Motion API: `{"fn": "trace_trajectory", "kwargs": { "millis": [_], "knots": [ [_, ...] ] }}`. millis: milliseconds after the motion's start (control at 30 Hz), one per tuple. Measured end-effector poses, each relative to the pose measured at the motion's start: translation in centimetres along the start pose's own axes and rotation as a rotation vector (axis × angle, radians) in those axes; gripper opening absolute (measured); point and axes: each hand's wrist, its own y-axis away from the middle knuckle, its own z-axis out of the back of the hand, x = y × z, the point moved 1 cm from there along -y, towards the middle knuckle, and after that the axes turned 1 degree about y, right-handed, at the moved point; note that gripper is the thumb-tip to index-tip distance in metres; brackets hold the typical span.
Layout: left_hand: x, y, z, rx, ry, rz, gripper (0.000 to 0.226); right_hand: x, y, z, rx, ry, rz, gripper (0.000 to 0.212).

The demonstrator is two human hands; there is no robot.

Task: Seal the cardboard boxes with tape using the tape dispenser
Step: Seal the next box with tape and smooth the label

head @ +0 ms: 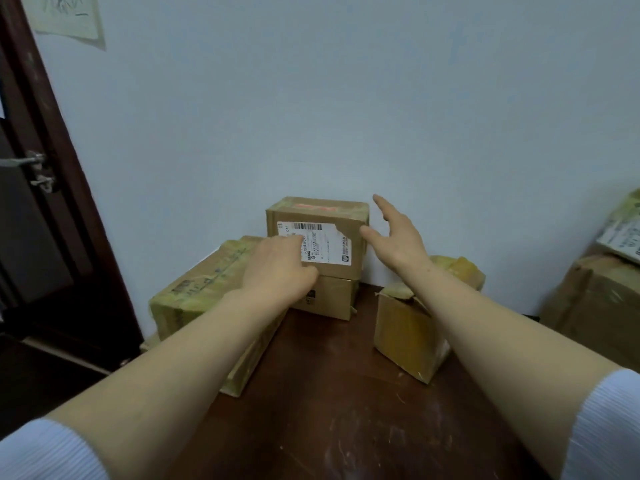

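Both arms reach forward over the dark wooden worktop, sleeves pushed up. The left hand lies with fingers flat against the front of the top box, over its white shipping label, gripping nothing. The right hand hovers just beside that box's right edge, fingers spread wide and empty. The top box sits on a lower box against the wall. A long taped box lies left; a small box sits right.
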Motion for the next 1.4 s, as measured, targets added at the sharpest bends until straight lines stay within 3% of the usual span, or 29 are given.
{"fn": "trace_trajectory", "kwargs": {
  "millis": [100, 300, 367, 633, 767, 900, 1100, 1167, 1300, 1400],
  "knots": [
    [-2.7, 0.8, -2.4, 0.091, 0.162, -0.046, 0.066, -1.9, 1.8, 3.0, -0.077, 0.063, -0.045, 0.035],
    [-8.3, 2.1, -8.3, 0.356, 0.255, -0.045, 0.123, -5.9, 6.4, 6.6, -0.138, 0.182, -0.152, 0.036],
    [-9.7, 2.4, -9.8, 0.400, 0.220, -0.020, 0.131, -6.8, 7.5, 7.1, -0.138, 0.170, -0.170, 0.037],
    [-10.2, 4.4, -10.2, 0.276, 0.068, 0.031, 0.102, -8.0, 11.9, 8.1, -0.051, 0.145, -0.247, 0.037],
    [-9.1, 8.9, -8.1, 0.287, 0.071, -0.016, 0.104, -6.5, 14.8, 6.6, 0.078, -0.118, -0.337, 0.054],
    [-8.0, 13.7, -6.1, 0.378, 0.129, -0.017, 0.107, -5.2, 17.3, 6.6, 0.114, -0.074, -0.271, 0.051],
    [-8.4, 20.8, -4.1, 0.430, 0.381, -0.085, 0.091, -3.7, 20.3, 8.3, 0.205, -0.083, -0.205, 0.035],
    [-8.5, 23.0, -3.2, 0.437, 0.457, -0.113, 0.081, -3.6, 21.2, 9.3, 0.274, -0.079, -0.188, 0.048],
    [-7.1, 22.1, -1.3, 0.233, 0.272, -0.187, 0.057, -4.1, 22.6, 10.3, 0.501, 0.208, -0.153, 0.108],
    [-5.2, 18.9, -1.2, 0.180, 0.164, -0.139, 0.068, -4.2, 23.1, 9.8, 0.488, 0.326, -0.066, 0.109]
  ]
}}
